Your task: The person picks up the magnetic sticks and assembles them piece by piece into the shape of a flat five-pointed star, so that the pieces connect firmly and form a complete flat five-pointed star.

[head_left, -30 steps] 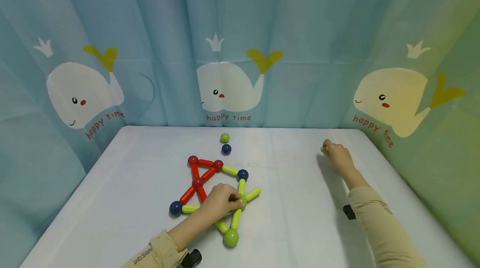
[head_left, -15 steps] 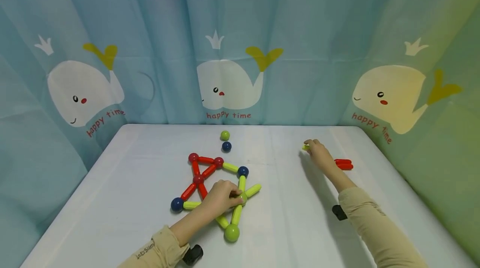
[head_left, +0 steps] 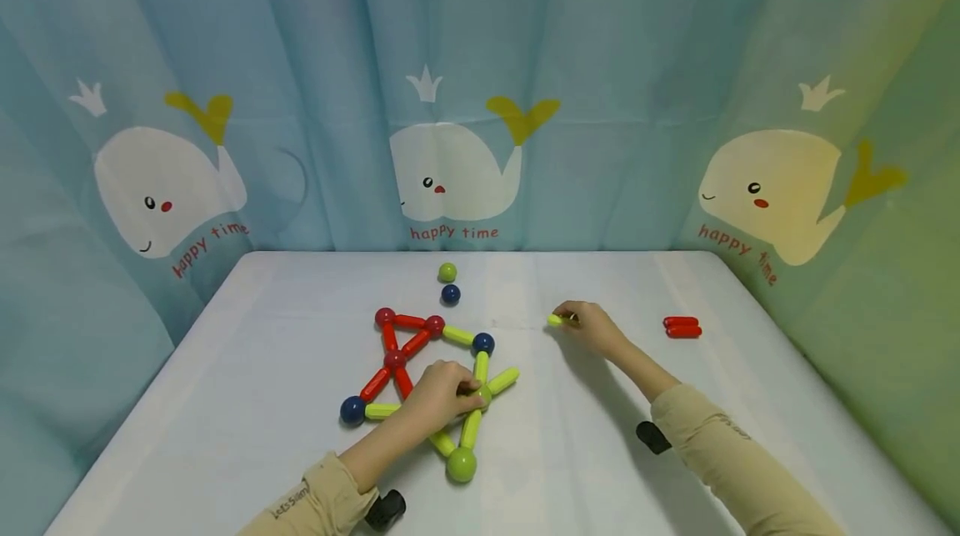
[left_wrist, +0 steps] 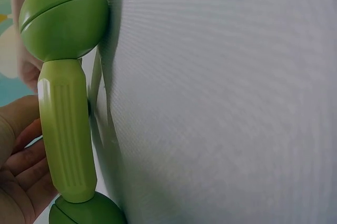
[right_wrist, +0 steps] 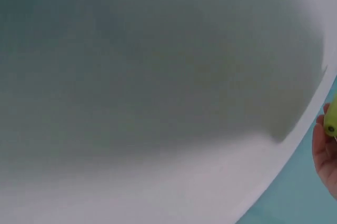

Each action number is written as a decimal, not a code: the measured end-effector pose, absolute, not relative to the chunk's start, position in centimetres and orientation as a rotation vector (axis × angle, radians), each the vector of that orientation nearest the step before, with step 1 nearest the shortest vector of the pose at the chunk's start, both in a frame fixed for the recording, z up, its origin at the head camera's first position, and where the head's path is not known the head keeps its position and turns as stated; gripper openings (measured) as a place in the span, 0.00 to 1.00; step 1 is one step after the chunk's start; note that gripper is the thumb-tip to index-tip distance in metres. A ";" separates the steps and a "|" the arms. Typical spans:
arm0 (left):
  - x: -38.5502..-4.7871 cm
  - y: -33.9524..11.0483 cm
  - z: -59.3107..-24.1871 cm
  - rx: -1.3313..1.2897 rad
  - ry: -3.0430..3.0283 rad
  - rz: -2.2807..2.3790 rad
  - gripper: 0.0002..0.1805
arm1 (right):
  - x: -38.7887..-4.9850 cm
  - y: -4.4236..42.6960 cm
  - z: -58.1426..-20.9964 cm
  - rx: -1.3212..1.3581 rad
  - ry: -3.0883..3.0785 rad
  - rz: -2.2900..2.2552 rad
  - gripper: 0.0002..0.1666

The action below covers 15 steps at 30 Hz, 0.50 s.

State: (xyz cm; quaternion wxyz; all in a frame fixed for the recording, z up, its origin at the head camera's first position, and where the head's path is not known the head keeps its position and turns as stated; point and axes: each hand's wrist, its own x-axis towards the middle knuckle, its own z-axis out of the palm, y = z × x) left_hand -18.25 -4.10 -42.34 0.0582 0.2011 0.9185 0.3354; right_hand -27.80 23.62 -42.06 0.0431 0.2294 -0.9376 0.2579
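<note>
My left hand (head_left: 441,396) pinches a green ball (head_left: 485,396) on the right side of a flat figure of magnetic rods and balls. Yellow-green rods run from that ball, one (head_left: 505,380) with a free outer end. Part of the figure is hidden under the hand and forearm. In the left wrist view, a yellow-green rod (left_wrist: 67,129) joins two green balls beside the fingers. Over the table to the right, my right hand (head_left: 595,328) holds a yellow-green magnetic rod (head_left: 554,320) between thumb and fingers. Its end also shows at the right wrist view's edge.
Two red rods (head_left: 682,327) lie side by side at the right of the white table (head_left: 300,286). Behind the figure sit a loose blue ball (head_left: 451,294) and a loose green ball (head_left: 447,272). A whale-print curtain (head_left: 330,102) borders the table.
My right hand has moved left across the table with the yellow-green rod, uncovering the two red rods. My left hand stays at the green ball.
</note>
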 end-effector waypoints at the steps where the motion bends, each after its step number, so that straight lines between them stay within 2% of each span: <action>1: -18.3 -4.1 -42.3 0.602 2.782 1.018 0.12 | -27.6 22.9 -41.9 0.742 -2.880 0.795 0.09; 9: -18.4 -4.5 -42.4 0.629 2.795 1.027 0.11 | -26.6 17.8 -41.9 1.124 -2.884 0.833 0.09; 15: -18.5 -4.2 -42.5 0.652 2.787 1.022 0.11 | -26.4 16.4 -41.7 1.167 -2.899 0.872 0.08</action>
